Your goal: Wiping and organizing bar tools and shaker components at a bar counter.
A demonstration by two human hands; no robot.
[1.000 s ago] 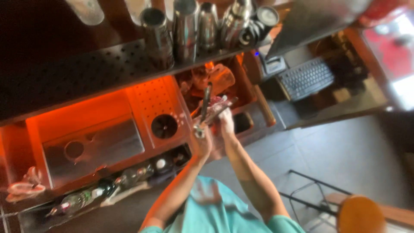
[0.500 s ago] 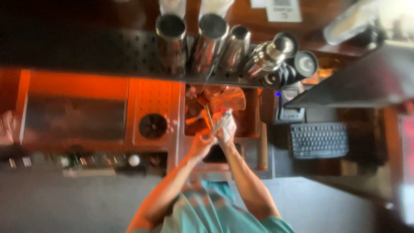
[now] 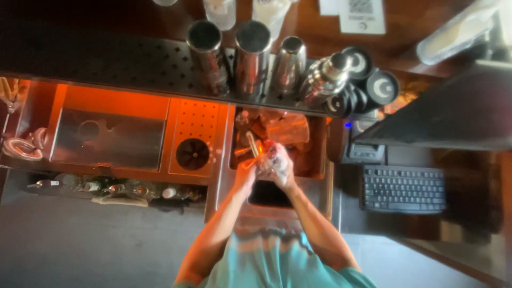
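Both hands have stayed joined over the sink [image 3: 320, 176] since half a second ago, while the view has slid so that the perforated metal table [image 3: 106, 64] with its row of steel shaker tins [image 3: 250, 53] now runs higher across the scene. Left of the sink lie the orange-lit drain plate [image 3: 194, 144] and a flat steel lid [image 3: 109, 138]; right of it, well apart, sits a black keyboard [image 3: 404, 188]. Over the sink's near part the left hand [image 3: 245, 173] and right hand [image 3: 277, 165] curl together around a small blurred glass object [image 3: 265, 154]; how tightly, I cannot tell.

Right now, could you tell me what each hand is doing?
Left hand: closed on a thin bar tool.
Right hand: wrapped around something blurred; cannot tell what.
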